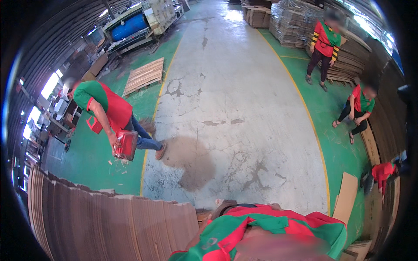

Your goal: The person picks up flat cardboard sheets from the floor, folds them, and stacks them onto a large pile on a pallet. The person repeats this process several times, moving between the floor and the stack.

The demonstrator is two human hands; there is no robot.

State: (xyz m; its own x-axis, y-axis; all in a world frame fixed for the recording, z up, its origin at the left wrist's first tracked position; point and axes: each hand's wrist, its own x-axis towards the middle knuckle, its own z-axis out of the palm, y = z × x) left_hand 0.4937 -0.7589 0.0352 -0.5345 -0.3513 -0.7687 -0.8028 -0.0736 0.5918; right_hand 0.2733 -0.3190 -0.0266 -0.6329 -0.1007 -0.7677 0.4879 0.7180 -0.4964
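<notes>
At lower left of the frame, nearest to both hands: a long stack of brown cardboard sheets point(109, 222). Left hand and right hand indistinct around the red-and-green shirt point(300, 224) at bottom centre; impossible to tell whether open, closed or gripping. Apparently a standing pause beside the stack; for handling it, likely a need for both hands along the edges. Farther out, at middle left, a co-worker point(109, 104) with a red box-like object point(126, 145).

A cardboard stack point(113, 222) stands at the frame's lower left; a pallet point(145, 77) lies on the floor point(244, 87), upper left; bundled sheets point(291, 24) stand upper right.
</notes>
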